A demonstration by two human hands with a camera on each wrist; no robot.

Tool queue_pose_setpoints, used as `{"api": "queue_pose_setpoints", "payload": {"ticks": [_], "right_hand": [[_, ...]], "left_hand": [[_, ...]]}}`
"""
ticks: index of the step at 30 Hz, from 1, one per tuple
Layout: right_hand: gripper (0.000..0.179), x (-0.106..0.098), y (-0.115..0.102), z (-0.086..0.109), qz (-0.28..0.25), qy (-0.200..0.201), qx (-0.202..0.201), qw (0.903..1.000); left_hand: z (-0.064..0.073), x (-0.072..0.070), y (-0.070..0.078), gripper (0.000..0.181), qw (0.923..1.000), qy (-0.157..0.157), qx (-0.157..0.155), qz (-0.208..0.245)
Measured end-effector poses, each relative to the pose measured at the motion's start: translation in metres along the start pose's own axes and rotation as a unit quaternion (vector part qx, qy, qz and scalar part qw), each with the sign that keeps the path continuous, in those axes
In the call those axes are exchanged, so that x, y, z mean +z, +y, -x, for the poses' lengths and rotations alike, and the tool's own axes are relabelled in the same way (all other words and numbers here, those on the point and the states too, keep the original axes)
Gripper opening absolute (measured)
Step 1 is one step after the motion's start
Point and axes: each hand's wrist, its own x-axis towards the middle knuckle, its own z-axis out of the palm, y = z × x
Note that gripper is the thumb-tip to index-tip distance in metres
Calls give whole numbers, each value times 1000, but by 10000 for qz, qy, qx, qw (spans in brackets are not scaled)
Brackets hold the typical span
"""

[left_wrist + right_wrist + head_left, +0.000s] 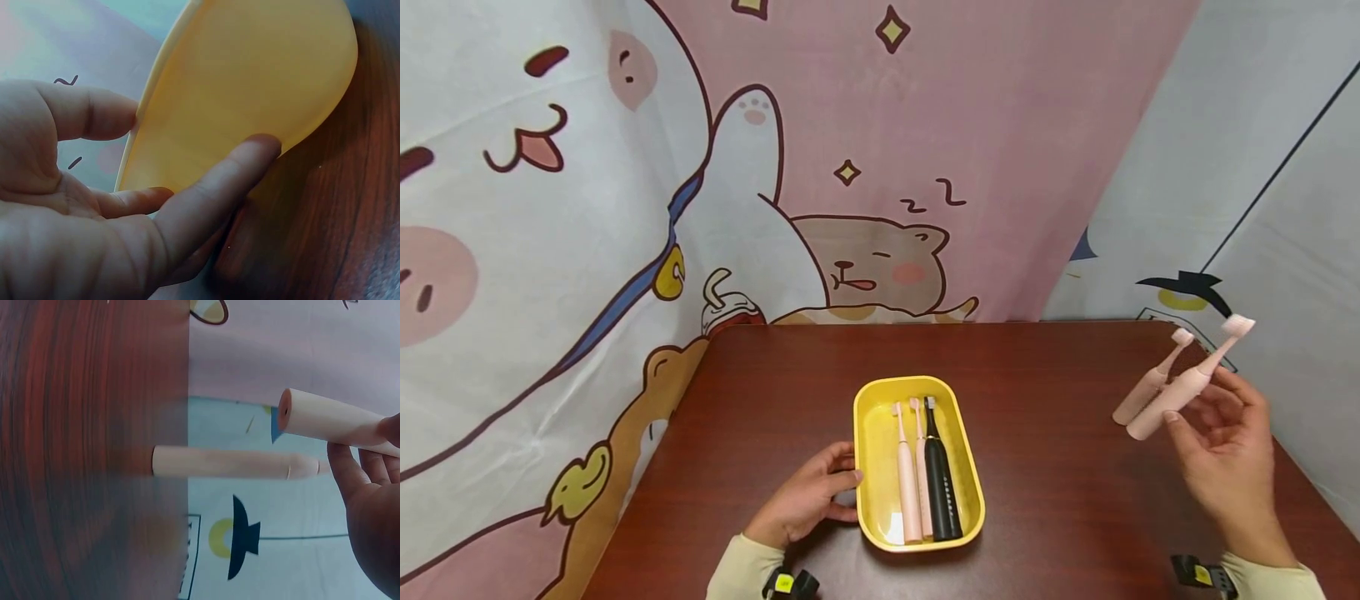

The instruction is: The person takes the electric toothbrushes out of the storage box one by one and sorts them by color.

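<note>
My right hand [1228, 454] grips a pink electric toothbrush [1172, 402] by its handle, brush head up and tilted to the right. Beyond it a second pink electric toothbrush [231, 463] stands upright on the table, apart from the hand. The left hand [812, 492] touches the left side of a yellow tray [867, 525]. In the left wrist view, its extended fingers [219, 187] lie along the tray's outer wall. Inside the tray two pink toothbrushes [909, 492] and a black toothbrush [942, 487] lie side by side, heads toward the far end.
The dark reddish-brown wooden table [760, 392] carries the tray near its front middle. Behind and to the sides hangs a cloth [1000, 167] printed with cartoon animals, close to the table's far edge.
</note>
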Motion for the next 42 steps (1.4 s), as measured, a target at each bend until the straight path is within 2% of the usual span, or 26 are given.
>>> {"api": "queue_pose_setpoints", "payload": {"ticks": [4,6,9,12,14,16,22,26,31,42], "right_hand": [[86,-7,8,-4,-770,160,46,9969],[85,-10,12,-6,-900,256,154,9955],[84,-15,19,-9,-656,433,377,9962],[84,-20,28,-11,165,568,565,9966],[83,-23,34,-11,719,598,646,9935],[83,-26,40,-12,1022,603,654,9908],[84,-27,53,-16,1156,586,494,9903],[83,-27,62,-20,1119,576,750,9892],[83,-27,70,-23,1434,562,880,9841],[83,-26,72,-28,1964,156,1603,9672]], "left_hand": [[1,-1,0,60,10000,-14,18,9],[1,-1,0,59,10000,-17,7,9],[1,-1,1,59,10000,-10,-19,11],[1,-1,1,59,10000,-12,-46,12],[1,-1,0,58,10000,-12,-61,19],[2,0,0,58,10000,-21,-55,15],[2,-1,1,58,10000,-50,4,-9],[1,-1,-1,59,10000,-28,4,25],[0,0,-1,59,10000,14,-9,17],[-1,-2,-1,59,10000,28,-26,76]]}}
